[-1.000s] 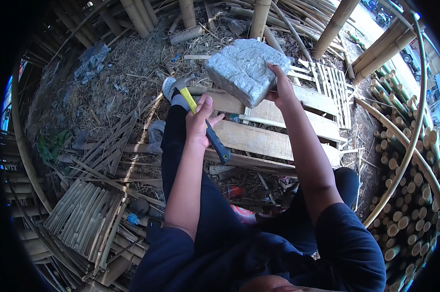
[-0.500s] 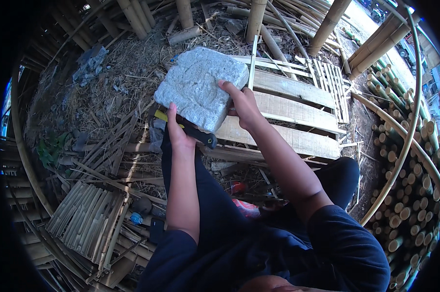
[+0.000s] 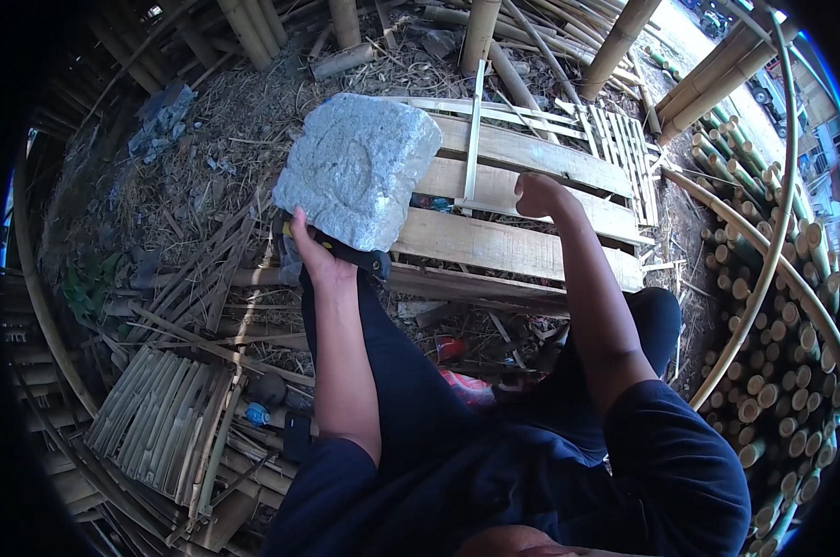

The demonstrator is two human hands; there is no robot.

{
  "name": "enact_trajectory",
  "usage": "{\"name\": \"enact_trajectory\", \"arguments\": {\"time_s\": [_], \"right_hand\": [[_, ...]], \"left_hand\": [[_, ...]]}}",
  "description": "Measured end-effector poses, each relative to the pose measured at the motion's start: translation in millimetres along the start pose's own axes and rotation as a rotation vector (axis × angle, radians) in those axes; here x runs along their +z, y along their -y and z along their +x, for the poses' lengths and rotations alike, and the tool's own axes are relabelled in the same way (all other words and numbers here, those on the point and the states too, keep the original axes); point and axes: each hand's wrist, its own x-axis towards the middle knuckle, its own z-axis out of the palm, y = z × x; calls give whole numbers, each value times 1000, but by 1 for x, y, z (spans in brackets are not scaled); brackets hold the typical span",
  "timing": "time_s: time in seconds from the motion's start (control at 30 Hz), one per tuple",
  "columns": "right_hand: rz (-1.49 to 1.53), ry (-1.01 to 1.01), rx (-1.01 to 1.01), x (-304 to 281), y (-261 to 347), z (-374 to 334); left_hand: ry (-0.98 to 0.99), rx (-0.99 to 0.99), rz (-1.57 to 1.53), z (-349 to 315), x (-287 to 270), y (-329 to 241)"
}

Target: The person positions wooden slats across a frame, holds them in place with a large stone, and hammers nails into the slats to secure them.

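Observation:
A rough pale grey stone block (image 3: 355, 167) with a shallow round hollow in its top sits at the left end of a low bench of wooden planks (image 3: 485, 243). My left hand (image 3: 325, 262) grips its near left edge, thumb on top and the other fingers hidden below. A black and yellow tool handle (image 3: 372, 264) shows under the block's near side, beside that hand; the rest of the tool is hidden. My right hand (image 3: 541, 197) is over the planks, away from the block, its fingers curled closed. Whatever it may hold is hidden. Near it stands a thin wooden strip (image 3: 474, 139).
A slatted bamboo panel (image 3: 160, 418) lies at the lower left beside a dark phone-like object (image 3: 297, 436). Cut bamboo poles (image 3: 773, 371) are stacked at the right. Upright bamboo posts (image 3: 480, 37) stand at the back. Dry scraps litter the ground (image 3: 244, 139).
My right hand has let go of the stone block and moved right over the planks. The block has shifted slightly left with my left hand still on it.

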Motion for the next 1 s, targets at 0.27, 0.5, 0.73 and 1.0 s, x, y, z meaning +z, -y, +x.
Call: {"name": "enact_trajectory", "arguments": {"time_s": [0.27,0.5,0.73,1.0], "right_hand": [[40,-113,-105,-9,-3,-33],[411,-836,-177,-181,10,-87],[1266,-712,57,-162,-38,-82],[2025,-611,740,50,-44,-47]], "left_hand": [[58,55,-15,-5,11,-3],[35,121,75,-12,14,-3],[32,153,37,-11,9,-8],[29,172,55,-14,12,-9]]}}
